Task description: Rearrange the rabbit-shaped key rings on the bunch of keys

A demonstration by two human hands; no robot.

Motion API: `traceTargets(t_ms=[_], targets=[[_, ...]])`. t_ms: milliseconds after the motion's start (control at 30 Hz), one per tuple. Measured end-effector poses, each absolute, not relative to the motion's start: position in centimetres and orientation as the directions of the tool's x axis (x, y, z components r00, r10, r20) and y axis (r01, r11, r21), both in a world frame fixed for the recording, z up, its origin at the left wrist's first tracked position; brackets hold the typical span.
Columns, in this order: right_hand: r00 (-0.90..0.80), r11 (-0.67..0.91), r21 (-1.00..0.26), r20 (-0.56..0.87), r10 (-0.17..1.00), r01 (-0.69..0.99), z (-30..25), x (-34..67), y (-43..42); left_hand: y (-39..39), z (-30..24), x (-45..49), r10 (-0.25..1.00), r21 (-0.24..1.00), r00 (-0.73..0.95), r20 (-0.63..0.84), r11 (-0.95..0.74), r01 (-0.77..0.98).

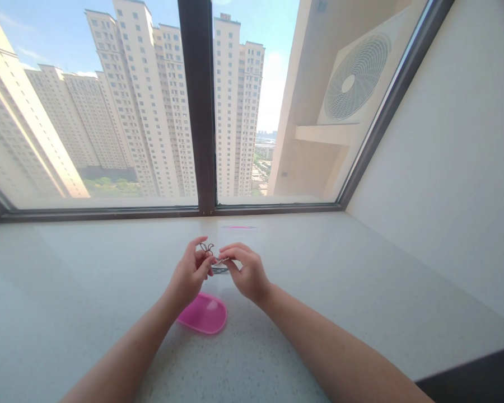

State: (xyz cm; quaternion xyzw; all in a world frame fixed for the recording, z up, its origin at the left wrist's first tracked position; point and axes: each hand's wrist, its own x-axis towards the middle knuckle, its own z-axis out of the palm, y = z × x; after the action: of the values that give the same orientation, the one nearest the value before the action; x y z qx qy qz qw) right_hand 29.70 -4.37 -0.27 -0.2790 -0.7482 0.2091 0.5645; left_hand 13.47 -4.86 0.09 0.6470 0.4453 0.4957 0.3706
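Observation:
My left hand point(190, 272) is closed, with a thin dark-brown looped thing point(207, 247), bow-like in outline, at its fingers. Between my hands is a small flat silvery thing point(222, 261), too small to name. My right hand point(248, 272) pinches its right end, thumb below and fingers above, while the left thumb meets the other end. Just beneath, a grey-dark banded thing point(219, 270) shows in part; whether it lies on the sill or is held I cannot tell. A pink oval tray point(208, 316) lies below my left hand, its left end hidden by the wrist.
A pale speckled sill point(88, 285) stretches under my arms. Near the window frame point(205, 112) lies a thin flat piece with a pink stripe point(239, 227). A white wall point(453, 184) bounds the right side, and a dark edge point(479, 369) shows at lower right.

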Motion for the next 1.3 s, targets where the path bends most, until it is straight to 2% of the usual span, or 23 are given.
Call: traceTargets(t_ms=[500,767,1300], targets=[[-0.234,0.731,-0.669,0.695,0.68,0.134,-0.56,29.47,-4.34,-4.7,-0.05,13.25,0.942,0.92,0.133,0.307,-0.33,0.212],[-0.224,0.752,-0.643,0.719,0.658,0.144,-0.5,29.47,-4.33,-5.07,0.28,13.15,0.932,0.865,0.179,0.316,-0.361,0.348],[-0.229,0.752,-0.641,0.718,0.658,0.152,-0.67,29.54,-4.17,-4.73,-0.19,13.07,0.926,0.867,0.178,0.332,-0.374,0.33]])
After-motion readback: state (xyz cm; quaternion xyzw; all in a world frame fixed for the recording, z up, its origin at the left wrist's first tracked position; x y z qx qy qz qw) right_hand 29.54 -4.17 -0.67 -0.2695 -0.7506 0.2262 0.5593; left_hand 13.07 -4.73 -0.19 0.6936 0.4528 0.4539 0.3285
